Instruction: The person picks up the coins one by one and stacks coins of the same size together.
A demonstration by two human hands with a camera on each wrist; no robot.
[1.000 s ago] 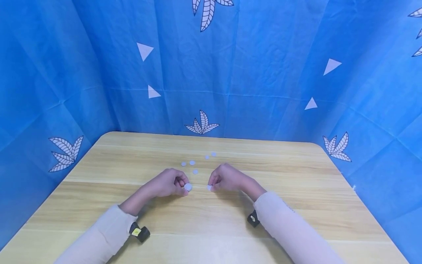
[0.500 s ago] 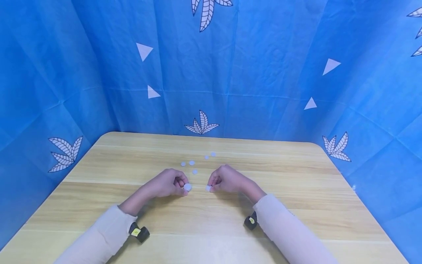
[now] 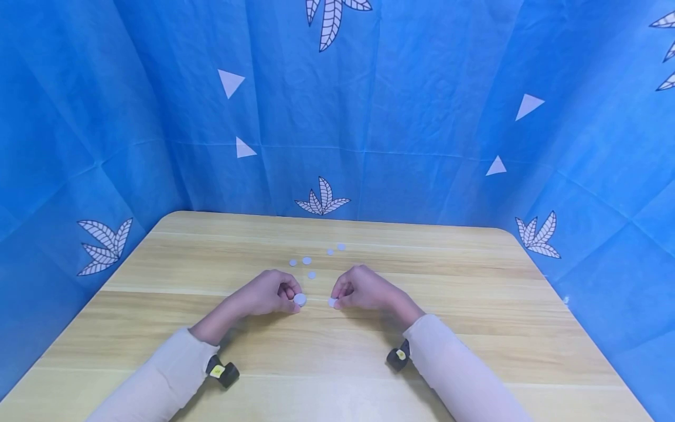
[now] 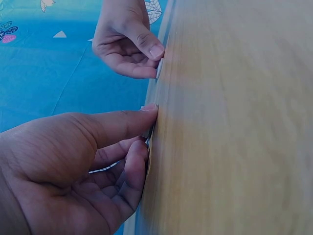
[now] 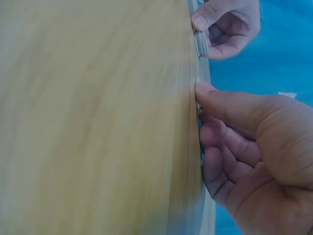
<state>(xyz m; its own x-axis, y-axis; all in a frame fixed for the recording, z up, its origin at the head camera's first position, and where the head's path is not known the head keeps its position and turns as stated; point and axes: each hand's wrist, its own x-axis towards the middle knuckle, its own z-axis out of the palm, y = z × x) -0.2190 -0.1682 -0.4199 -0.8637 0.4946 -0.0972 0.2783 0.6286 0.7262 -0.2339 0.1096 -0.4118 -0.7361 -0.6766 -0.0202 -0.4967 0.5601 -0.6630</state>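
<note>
blue creased cloth backdrop (image 3: 432, 76) | white leaf prints (image 3: 326, 192), triangles (image 3: 230, 82) | pale wood-grain tabletop (image 3: 474, 299)

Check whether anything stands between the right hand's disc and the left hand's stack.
Nothing visible: the head view shows only tabletop between the disc in the right hand and the stack in the left hand. Loose discs lie farther back.

Near, the left hand (image 4: 63, 164) pinches a pale piece (image 4: 145, 133), mostly hidden, between its thumb and fingers; farther off, the right hand (image 4: 128, 41) pinches a thin white piece (image 4: 159, 68), seen edge-on, the two hands near each other but apart. The wooden table (image 4: 234, 122) fills the right side, its grain blurred; on the left is blue cloth (image 4: 49, 93), printed with a white triangle (image 4: 59, 34) and leaves (image 4: 154, 11).
</note>
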